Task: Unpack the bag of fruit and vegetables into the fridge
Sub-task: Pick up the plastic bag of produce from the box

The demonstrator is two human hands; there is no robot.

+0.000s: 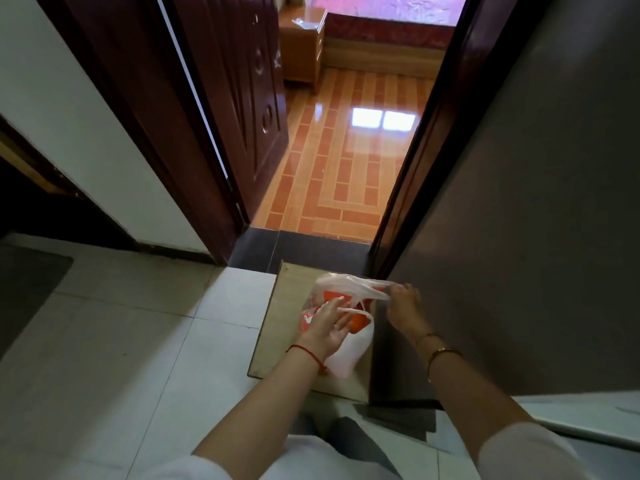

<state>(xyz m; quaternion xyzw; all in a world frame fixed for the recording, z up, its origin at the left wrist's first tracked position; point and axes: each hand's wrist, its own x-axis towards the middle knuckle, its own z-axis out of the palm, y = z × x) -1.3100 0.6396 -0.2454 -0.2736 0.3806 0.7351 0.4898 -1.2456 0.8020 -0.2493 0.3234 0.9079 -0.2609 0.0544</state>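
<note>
From where I watched, the job had barely begun. The plastic bag (337, 327) sat low in the centre of the frame on a flat wooden board (277, 327) laid on the pale tiled floor (138, 341), hard against the grey side of what I took to be the fridge (519, 237) filling the right of the frame. The right hand (403, 304) was pinched closed on one stretched handle of the bag, drawing it out toward the right edge. The left hand (329, 323) lay at the bag's mouth with its fingers spread and loosely curved; it touched the plastic and the other handle loop, but I could not tell whether it gripped anything. Something orange showed through the thin film, fruit perhaps, though I could not say which. No produce lay outside the bag, and no open fridge door or shelf was in view, so I judged that everything remained to be done: open the bag, open the fridge, move the items across. The bag carried red-orange printing on its upper left face, but it was too crumpled and small for me to read any word or brand.
</note>
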